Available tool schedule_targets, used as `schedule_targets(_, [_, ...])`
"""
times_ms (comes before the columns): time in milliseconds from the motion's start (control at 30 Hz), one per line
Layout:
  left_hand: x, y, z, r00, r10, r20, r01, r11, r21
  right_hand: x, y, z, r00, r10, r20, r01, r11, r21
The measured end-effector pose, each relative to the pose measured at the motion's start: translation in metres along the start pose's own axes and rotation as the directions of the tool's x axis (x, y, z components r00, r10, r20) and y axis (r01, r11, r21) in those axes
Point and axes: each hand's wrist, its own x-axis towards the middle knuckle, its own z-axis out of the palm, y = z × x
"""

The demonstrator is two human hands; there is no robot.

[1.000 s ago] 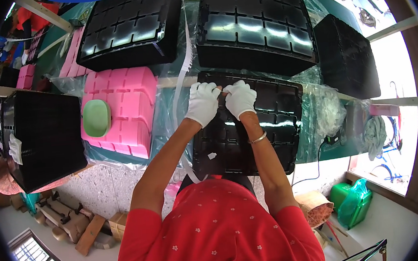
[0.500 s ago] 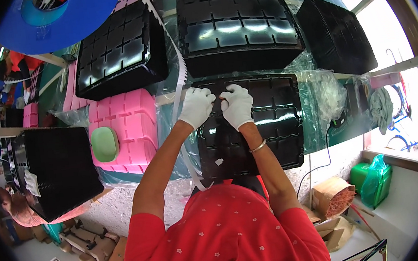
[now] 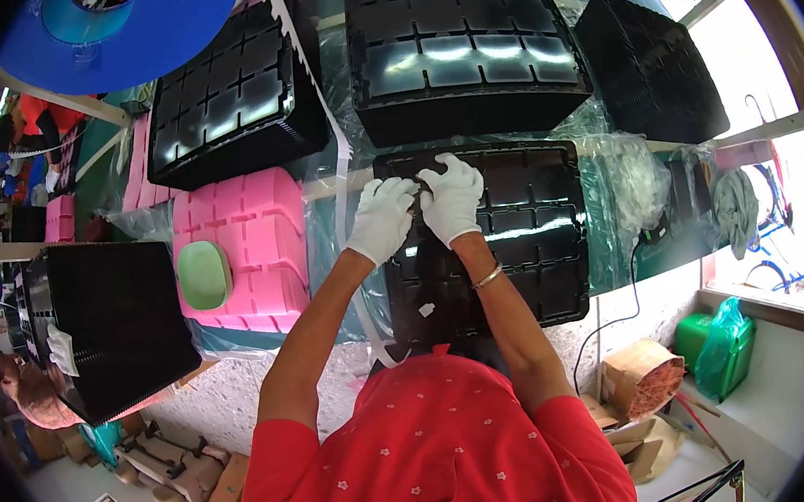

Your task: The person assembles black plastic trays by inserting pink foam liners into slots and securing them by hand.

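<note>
A black compartmented plastic tray point(image 3: 528, 269) lies flat on the table in front of me. Both my hands wear white gloves and meet close together over its upper left part. The fingers of my left hand point(image 3: 382, 220) are bent and drawn together in a pinch. Beside it, my right hand point(image 3: 452, 201) also has curled fingers, their tips near those of the left. Whatever lies between the fingertips is hidden or too small to name. A small white scrap point(image 3: 426, 310) rests on the tray, and a white toothed strip point(image 3: 342, 175) hangs along its left side.
Stacks of black trays point(image 3: 460, 45) stand across the back. To the left, a green bowl point(image 3: 204, 275) sits on stacked pink trays point(image 3: 267, 234). A blue reel point(image 3: 31, 54) juts in at upper left. Crumpled clear plastic point(image 3: 635, 183) lies on the right.
My left hand has shifted slightly toward me. The fingers of my right hand have changed their bend a little, and both hands remain close together over the tray.
</note>
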Motion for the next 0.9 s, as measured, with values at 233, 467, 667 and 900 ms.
schedule_targets(233, [0.002, -0.001, 0.010, 0.996, -0.060, -0.072, 0.060, 0.998, -0.010, 0.003, -0.004, -0.004, 0.992, 0.085, 0.096, -0.086, 0.996, 0.008])
schedule_targets(467, [0.025, -0.009, 0.010, 0.994, -0.091, 0.064, 0.077, 0.977, 0.200, -0.005, 0.014, -0.003, 0.998, 0.011, 0.069, -0.014, 0.999, 0.048])
schedule_targets(667, [0.031, -0.007, 0.002, 0.987, -0.096, 0.132, 0.067, 0.976, 0.207, -0.007, 0.021, -0.003, 0.999, 0.017, 0.030, -0.021, 0.992, 0.125])
schedule_targets(900, [0.025, -0.016, 0.006, 0.996, -0.032, 0.083, 0.023, 0.994, 0.107, -0.011, 0.002, -0.010, 1.000, -0.002, -0.025, 0.002, 1.000, 0.003])
